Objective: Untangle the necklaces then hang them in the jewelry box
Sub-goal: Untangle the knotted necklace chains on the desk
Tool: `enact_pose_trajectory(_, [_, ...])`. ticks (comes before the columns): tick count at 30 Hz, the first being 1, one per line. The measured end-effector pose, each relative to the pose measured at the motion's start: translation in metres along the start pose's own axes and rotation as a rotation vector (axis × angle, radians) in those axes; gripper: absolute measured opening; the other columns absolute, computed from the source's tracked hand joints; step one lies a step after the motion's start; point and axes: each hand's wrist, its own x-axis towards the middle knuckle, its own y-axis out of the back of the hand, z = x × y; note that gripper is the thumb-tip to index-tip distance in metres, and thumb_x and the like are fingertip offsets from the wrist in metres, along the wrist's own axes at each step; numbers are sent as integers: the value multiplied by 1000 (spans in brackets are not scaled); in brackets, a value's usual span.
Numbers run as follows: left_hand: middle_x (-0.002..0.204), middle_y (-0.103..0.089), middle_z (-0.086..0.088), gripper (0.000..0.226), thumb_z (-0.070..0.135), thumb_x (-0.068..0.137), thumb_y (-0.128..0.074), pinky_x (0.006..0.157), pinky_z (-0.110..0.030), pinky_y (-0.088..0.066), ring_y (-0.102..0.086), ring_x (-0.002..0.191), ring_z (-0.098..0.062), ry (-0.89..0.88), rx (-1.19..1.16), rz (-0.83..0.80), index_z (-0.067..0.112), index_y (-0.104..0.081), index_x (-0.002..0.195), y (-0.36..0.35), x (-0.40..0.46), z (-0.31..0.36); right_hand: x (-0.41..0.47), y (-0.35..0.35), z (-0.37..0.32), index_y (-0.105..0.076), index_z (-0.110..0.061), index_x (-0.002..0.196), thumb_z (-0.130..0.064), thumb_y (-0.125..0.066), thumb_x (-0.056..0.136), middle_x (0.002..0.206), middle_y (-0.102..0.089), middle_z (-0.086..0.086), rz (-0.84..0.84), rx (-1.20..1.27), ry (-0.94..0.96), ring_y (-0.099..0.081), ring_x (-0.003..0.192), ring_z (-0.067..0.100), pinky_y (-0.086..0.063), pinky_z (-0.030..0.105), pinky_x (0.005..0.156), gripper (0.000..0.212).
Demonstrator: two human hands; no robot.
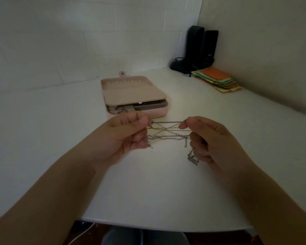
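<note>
Setting: white table (42,138) set into a corner of pale tiled walls, dimly lit, seen from above by the person working at it.
Left hand: the left hand (125,135) is raised just above the table, fingers curled in, thumb and fingertips pinching one end of the chains.
Right hand: the right hand (207,137) is level with the left and a little apart from it, fingers curled, pinching the other end of the chains; a short loop of chain hangs below its lower fingers.
Necklaces: thin silver and gold chain necklaces (168,132), tangled together, are stretched between the two hands in several strands that cross in the middle; loose ends dangle near each hand.
Jewelry box: pale pink rectangular jewelry box (159,112) sits on the table just beyond the hands; a beige tray with a row of small hooks along its far edge lies across its top, leaving a gap at the near side where a metal ring and a grey inner compartment show.
Far corner: two black upright speakers (200,46) stand against the wall.
Papers: stack of orange, green and yellow paper sheets (217,80) lies on the table beside the speakers.
</note>
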Motion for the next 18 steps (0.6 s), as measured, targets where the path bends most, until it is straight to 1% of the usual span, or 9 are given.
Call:
enact_pose_trajectory(3, [44,-38,6,10,18,81,-64,49,-16,-46,-38,43,-7,2,19,23,19,-66,71,-1,0,-1,1,-1,0,-68,-20,75,-39,-54,75,39,-31,-8,29,-50,-12,-17,36,8,-13,20,38,24])
enact_pose_trajectory(5, [42,-37,7,15,18,83,-62,49,-17,-47,-37,41,-6,8,-3,25,20,-66,68,0,0,-2,1,-1,0,-68,-20,74,-37,-54,78,38,-31,-8,81,-106,-28,-18,35,8,-14,19,37,22])
enact_pose_trajectory(7, [41,-37,7,22,17,84,-59,49,-18,-47,-37,39,-5,21,-12,19,21,-67,64,1,0,-2,2,-1,1,-69,-20,75,-31,-54,85,37,-31,-8,135,-161,-40,-19,34,8,-17,17,36,21])
enact_pose_trajectory(10, [43,-39,7,23,19,78,-53,51,-18,-48,-40,40,-6,53,3,9,19,-64,58,3,-1,-2,3,2,1,-69,-18,77,-27,-51,91,37,-33,-9,215,-169,-37,-23,31,6,-23,14,34,25])
enact_pose_trajectory(13, [48,-45,6,21,19,72,-58,54,-17,-49,-46,50,-7,35,-19,80,18,-63,51,4,2,-6,4,5,1,-69,-19,78,-27,-49,92,38,-33,-8,274,-149,-29,-24,31,5,-22,16,35,26])
enact_pose_trajectory(15, [47,-48,7,14,16,64,-74,59,-17,-49,-50,56,-7,-25,-97,107,16,-67,52,6,4,-8,4,7,1,-69,-19,76,-27,-50,92,38,-32,-8,291,-134,-29,-23,32,6,-21,16,35,26])
enact_pose_trajectory(16, [49,-51,7,17,22,56,-81,62,-18,-50,-54,59,-6,-52,-121,93,15,-67,52,8,4,-8,4,7,2,-69,-20,75,-27,-50,92,38,-32,-8,294,-130,-32,-23,32,6,-21,16,35,27])
enact_pose_trajectory(17, [53,-56,6,27,35,51,-84,65,-18,-51,-59,62,-6,-63,-119,74,15,-65,49,9,4,-8,5,7,2,-68,-20,73,-27,-51,92,38,-32,-8,297,-131,-36,-23,32,6,-21,16,35,27])
enact_pose_trajectory(18, [58,-61,5,34,42,48,-83,68,-18,-53,-63,67,-7,-64,-107,59,16,-61,45,10,3,-7,5,7,3,-68,-20,72,-27,-51,92,37,-32,-9,298,-138,-41,-23,32,5,-21,16,34,27])
